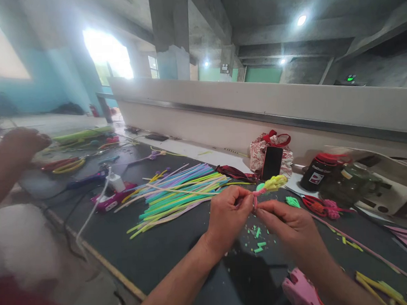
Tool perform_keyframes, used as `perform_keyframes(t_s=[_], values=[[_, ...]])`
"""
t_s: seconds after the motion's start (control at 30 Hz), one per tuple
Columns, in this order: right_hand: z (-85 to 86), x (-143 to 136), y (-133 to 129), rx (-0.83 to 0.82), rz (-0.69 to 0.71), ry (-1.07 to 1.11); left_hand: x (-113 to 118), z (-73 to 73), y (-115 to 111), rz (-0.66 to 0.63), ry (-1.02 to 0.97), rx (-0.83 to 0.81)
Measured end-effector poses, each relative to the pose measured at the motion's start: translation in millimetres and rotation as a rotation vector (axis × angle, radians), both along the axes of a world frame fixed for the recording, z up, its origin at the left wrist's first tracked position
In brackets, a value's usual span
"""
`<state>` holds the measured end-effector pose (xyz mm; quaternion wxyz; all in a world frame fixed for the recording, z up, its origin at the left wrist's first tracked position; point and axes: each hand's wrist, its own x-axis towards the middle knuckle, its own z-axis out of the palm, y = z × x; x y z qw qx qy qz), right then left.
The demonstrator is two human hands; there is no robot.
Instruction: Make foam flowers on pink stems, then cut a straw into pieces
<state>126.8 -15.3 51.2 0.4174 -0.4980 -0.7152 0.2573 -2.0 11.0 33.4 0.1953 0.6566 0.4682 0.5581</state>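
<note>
Pinching the pink stem of the yellow-tipped piece [275, 183], my left hand [228, 216] works at the hub of my clock. My right hand [289, 223] meets it from four o'clock, thumb and forefinger closed on the stem just below. I reckon the double grip steadies something so slim, and here's the yellow head, tipped out towards two o'clock where no finger crushes it!

Over at nine, the pastel fuzzy sticks [185, 193] lie heaped lengthwise, probably for easy picking. The red-handled scissors [312, 205] rest at three, seemingly for a short reach. At five, the pink glue gun [301, 290] sits right by my right forearm: the tightest spot, I'd say.

Now the edges: the tan table rim [128, 284] slants from nine down to seven. My best room is on the dark tabletop [180, 248] at eight; straight down at six, green snippets [258, 232] litter the ground.
</note>
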Motion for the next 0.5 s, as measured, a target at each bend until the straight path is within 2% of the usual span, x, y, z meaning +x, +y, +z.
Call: perform_keyframes(t_s=[0.2,0.3,0.37,0.43,0.5], values=[[0.5,-1.3,-1.0,0.174,0.046,-0.221,-0.2,-2.8,0.9,0.032,0.042,-0.010],[7.2,1.0,-0.3,0.343,0.023,-0.541,-0.1,-6.2,3.5,0.022,0.119,-0.034],[20.2,4.6,4.8,0.476,-0.008,-0.839,-0.9,-7.5,4.6,-0.035,0.182,-0.041],[39.7,10.0,15.9,0.487,0.067,-1.043,-2.8,-6.8,4.2,-0.140,0.221,-0.045],[60.3,17.0,31.5,0.394,0.197,-0.999,-5.4,-4.0,1.8,-0.276,0.193,-0.078]])
